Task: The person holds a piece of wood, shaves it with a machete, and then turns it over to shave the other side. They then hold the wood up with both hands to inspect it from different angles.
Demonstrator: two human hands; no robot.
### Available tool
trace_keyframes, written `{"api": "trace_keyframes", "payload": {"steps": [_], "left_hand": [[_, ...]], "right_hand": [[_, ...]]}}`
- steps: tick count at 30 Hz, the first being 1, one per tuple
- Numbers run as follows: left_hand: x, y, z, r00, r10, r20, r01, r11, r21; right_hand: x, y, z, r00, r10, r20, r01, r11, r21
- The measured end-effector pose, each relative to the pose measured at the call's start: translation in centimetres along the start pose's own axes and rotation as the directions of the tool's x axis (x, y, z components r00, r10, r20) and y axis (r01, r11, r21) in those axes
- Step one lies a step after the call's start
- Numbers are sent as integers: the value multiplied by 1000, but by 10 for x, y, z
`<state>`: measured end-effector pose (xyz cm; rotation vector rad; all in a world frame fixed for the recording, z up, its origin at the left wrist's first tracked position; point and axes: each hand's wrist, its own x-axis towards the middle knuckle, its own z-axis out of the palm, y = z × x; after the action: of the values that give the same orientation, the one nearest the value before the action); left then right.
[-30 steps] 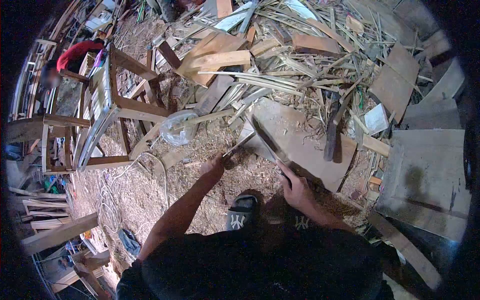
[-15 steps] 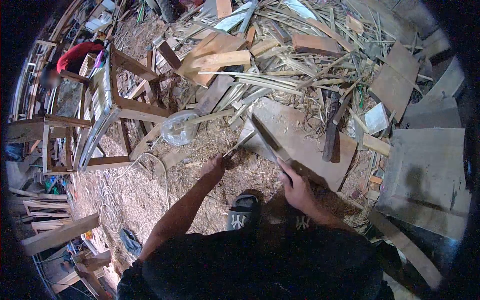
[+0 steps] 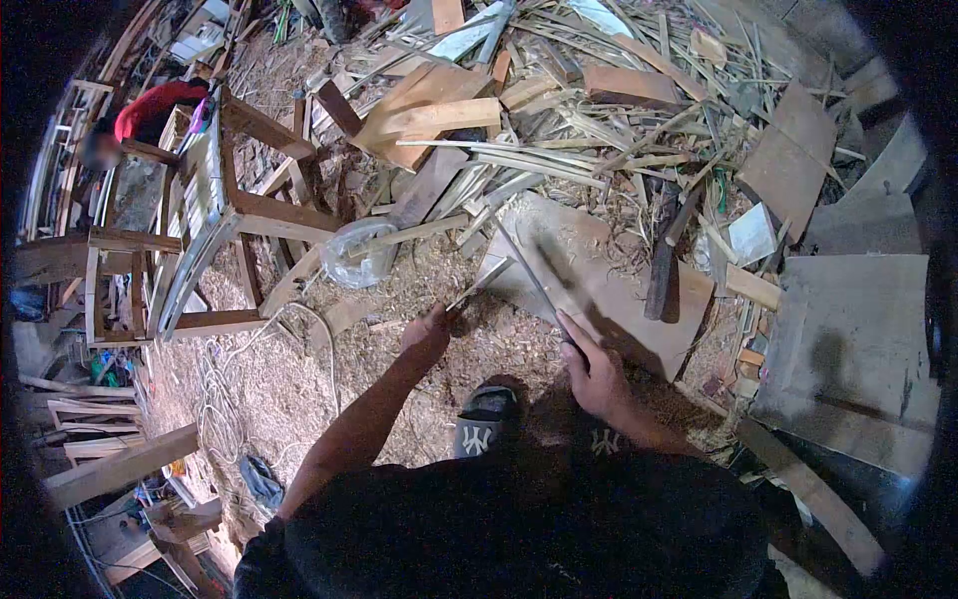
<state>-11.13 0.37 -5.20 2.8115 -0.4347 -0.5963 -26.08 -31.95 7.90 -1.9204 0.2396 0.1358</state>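
Observation:
My right hand (image 3: 596,377) is wrapped round the dark handle of a long machete (image 3: 528,264), whose narrow blade points forward and to the left. In my left hand (image 3: 428,337) is a thin pale wood strip (image 3: 480,286), pinched at its near end and slanting up to the right. The strip's far end lies close to the middle of the blade in this view. Beyond both hands, a flat brown board (image 3: 639,295) rests on the ground, with a shadow falling across it.
Wood shavings (image 3: 399,389) cover the ground around my sandals (image 3: 486,419). Offcuts and thin strips (image 3: 559,150) are heaped ahead. Wooden frames (image 3: 284,215) stand at left, near a person in red (image 3: 165,105). A coiled cord (image 3: 220,409) and a clear plastic bag (image 3: 357,255) lie nearby.
The machete has turned, so its blade looks thinner, and its tip has shifted slightly up and left. My right hand has rolled a little with it. My left hand stays nearly still.

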Motion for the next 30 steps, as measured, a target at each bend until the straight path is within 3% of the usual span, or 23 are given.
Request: {"api": "trace_keyframes", "payload": {"steps": [2, 5, 6, 7, 9, 13, 15, 16, 17, 19, 20, 21, 24, 26, 30], "left_hand": [[0, 8, -8, 996, -56, 75, 57, 998, -19], [-1, 10, -8, 998, -37, 50, 35, 999, 37], [-1, 12, -8, 997, -52, 49, 50, 998, 40], [-1, 13, -10, 997, -66, 47, 64, 997, 45], [1, 14, -14, 997, -53, 52, 52, 998, 23], [0, 13, -11, 992, -99, 78, 96, 994, 42], [-1, 21, -17, 987, -126, 96, 121, 991, 51], [-3, 26, -20, 982, -151, 110, 145, 988, 61], [-4, 28, -23, 982, -153, 111, 148, 987, 59], [-4, 28, -26, 981, -141, 134, 142, 990, 0], [-5, 30, -27, 982, -137, 132, 138, 990, 2], [-6, 28, -26, 981, -144, 128, 145, 989, 7], [-5, 16, -14, 983, -144, 116, 143, 990, 17], [1, 6, -5, 987, -129, 100, 128, 992, 19], [-4, 8, -6, 994, -83, 70, 85, 996, -30]], "right_hand": [[-2, -7, -2, 986, -139, -92, 145, 988, 61], [-5, -6, -1, 994, -111, -1, 111, 994, -1], [-1, -10, -3, 982, 119, 150, -117, 993, -20], [-2, -1, 3, 982, 118, 145, -116, 993, -20], [-1, 12, 19, 989, -141, -46, 139, 989, -52], [-3, -6, 0, 999, -42, -8, 41, 994, -100], [-6, -12, -5, 999, -47, -7, 47, 996, 75], [-5, -3, 1, 976, -196, -97, 202, 977, 62], [-5, 3, 5, 976, -195, -93, 201, 978, 61], [-2, -3, 5, 996, 35, 81, -33, 999, -27], [-3, -7, -2, 962, 199, 186, -177, 976, -129], [-2, -5, -1, 964, 197, 180, -176, 976, -126], [-4, -1, 3, 995, 73, 73, -70, 997, -37], [-3, -6, 0, 987, -137, -80, 139, 990, 17], [-6, 3, 4, 968, -210, -139, 221, 973, 71]]}}
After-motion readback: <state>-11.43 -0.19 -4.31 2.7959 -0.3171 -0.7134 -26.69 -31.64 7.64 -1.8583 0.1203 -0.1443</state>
